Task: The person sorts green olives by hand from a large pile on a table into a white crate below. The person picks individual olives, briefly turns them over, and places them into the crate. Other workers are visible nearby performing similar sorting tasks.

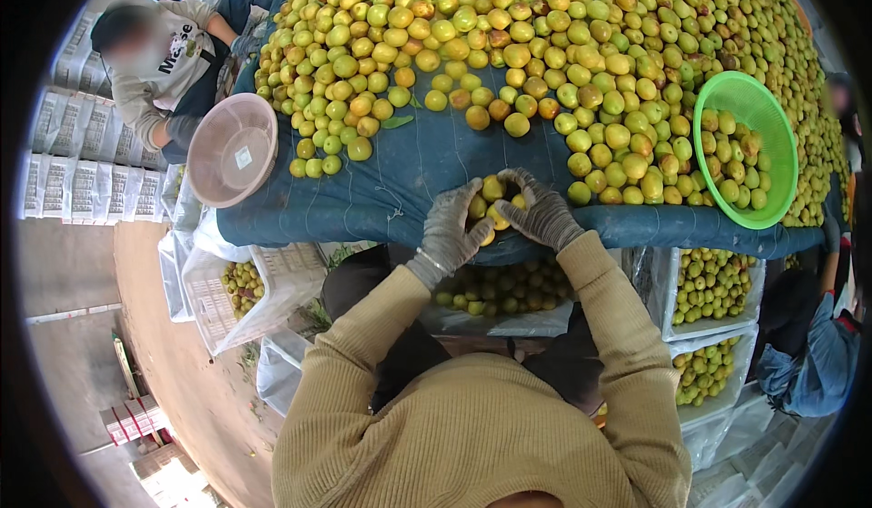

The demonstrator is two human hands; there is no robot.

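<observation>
Both my hands wear grey striped gloves and meet at the near edge of the cloth-covered table. Several small yellow-green fruits, which look like jujubes (492, 187), are cupped between them. My left hand (449, 228) curls around the left side of this bunch. From the right, my right hand (543, 210) closes on the same fruits, its fingers bent over them. Beyond my hands a big heap of the same fruits (627, 45), green to brown-blotched, covers most of the table. Some loose ones lie at the heap's near edge.
On the blue cloth (391, 181), a pink basin (234, 149) stands left and a green basket (747, 154) with jujubes right. Lined crates (713, 290) of jujubes stand below the table, and a white crate (250, 295) lower left. A person (163, 63) sits far left, another (813, 354) at right.
</observation>
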